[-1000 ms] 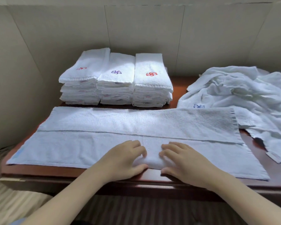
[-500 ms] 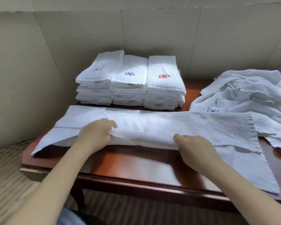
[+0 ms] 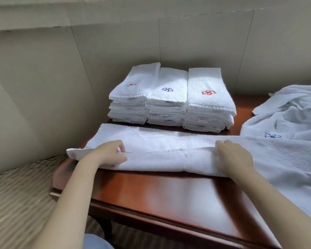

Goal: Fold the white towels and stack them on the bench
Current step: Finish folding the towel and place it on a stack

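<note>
A long white towel (image 3: pixel 169 150) is gripped along its folded near edge by the left hand (image 3: pixel 109 153) and right hand (image 3: pixel 234 156), fingers curled around the cloth, on the wooden table (image 3: pixel 160 196); three folded stacks (image 3: pixel 171 97) are seen behind, unfolded towels (image 3: pixel 291 114) at right.

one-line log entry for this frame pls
phase: lengthwise fold | left hand: grips towel near edge | right hand: grips same edge | folded stacks: three, at bench rear | unfolded pile: right

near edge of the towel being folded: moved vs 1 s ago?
Yes. The towel's near edge has been carried away from the bench front edge, toward the folded stacks.
</note>
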The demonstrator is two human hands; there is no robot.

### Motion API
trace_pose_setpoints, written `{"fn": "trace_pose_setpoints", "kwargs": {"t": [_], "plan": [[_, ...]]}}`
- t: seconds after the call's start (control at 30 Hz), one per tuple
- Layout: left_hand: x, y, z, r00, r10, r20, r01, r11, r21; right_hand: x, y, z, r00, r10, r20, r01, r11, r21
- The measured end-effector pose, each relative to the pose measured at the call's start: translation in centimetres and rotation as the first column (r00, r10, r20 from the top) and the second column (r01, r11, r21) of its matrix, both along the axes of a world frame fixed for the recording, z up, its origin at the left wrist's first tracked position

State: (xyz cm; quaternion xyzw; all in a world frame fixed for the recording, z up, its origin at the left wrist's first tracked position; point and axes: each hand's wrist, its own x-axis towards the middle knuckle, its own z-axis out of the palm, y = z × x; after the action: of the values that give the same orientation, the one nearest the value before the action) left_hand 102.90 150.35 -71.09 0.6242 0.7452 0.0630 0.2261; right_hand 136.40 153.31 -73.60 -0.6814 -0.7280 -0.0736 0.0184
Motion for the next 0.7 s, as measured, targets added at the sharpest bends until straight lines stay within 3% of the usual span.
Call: {"fn": "trace_pose_setpoints", "kwargs": {"t": [0.07,0.1,0.17,0.23,0.27,0.33,0.4,0.47,0.53,0.6,0.7], "plan": [[-0.2,0.4,0.0,0.999,-0.011,-0.035,0.013,0.997,0.072,-0.7,0.2,-0.2,1.000,0.021,-0.004,-0.021,1.000,0.021],[-0.2,0.8,0.0,0.999,0.009,-0.044,0.000,0.980,0.198,-0.9,0.4,-0.4,1.000,0.026,-0.012,-0.026,0.999,0.039],[0.1,1.7,0.3,0.998,0.061,-0.007,-0.049,0.851,0.523,-1.0,1.0,-0.4,0.995,-0.001,-0.099,0.010,0.995,0.096],[0.6,3.0,0.7,0.997,0.067,0.039,-0.076,0.737,0.672,-0.5,1.7,-0.4,0.977,-0.034,-0.212,0.075,0.979,0.191],[0.9,3.6,0.5,0.997,0.054,0.052,-0.074,0.762,0.643,-0.2,2.0,-0.4,0.970,-0.057,-0.235,0.112,0.967,0.228],[1.6,4.3,-0.8,0.996,0.061,0.064,-0.083,0.893,0.442,0.5,2.5,-0.6,0.983,-0.087,-0.160,0.124,0.964,0.236],[2.2,4.6,-3.0,0.996,0.074,-0.059,-0.060,0.975,0.215,0.9,2.7,-0.9,0.995,-0.097,-0.012,0.098,0.981,0.169],[2.4,4.9,-4.4,0.978,0.063,-0.200,-0.036,0.990,0.136,0.9,3.0,-1.1,0.991,-0.096,0.088,0.084,0.988,0.130],[2.4,5.3,-4.6,0.972,0.078,-0.221,-0.049,0.990,0.134,0.9,3.1,-1.0,0.987,-0.100,0.128,0.084,0.988,0.126],[2.3,5.5,-4.6,0.970,0.084,-0.227,-0.056,0.990,0.127,1.1,3.3,-1.0,0.996,-0.089,0.022,0.085,0.983,0.163],[2.5,5.3,-4.7,0.971,0.106,-0.215,-0.086,0.991,0.101,1.6,3.7,-0.5,0.978,-0.017,-0.208,0.090,0.933,0.348]]}}
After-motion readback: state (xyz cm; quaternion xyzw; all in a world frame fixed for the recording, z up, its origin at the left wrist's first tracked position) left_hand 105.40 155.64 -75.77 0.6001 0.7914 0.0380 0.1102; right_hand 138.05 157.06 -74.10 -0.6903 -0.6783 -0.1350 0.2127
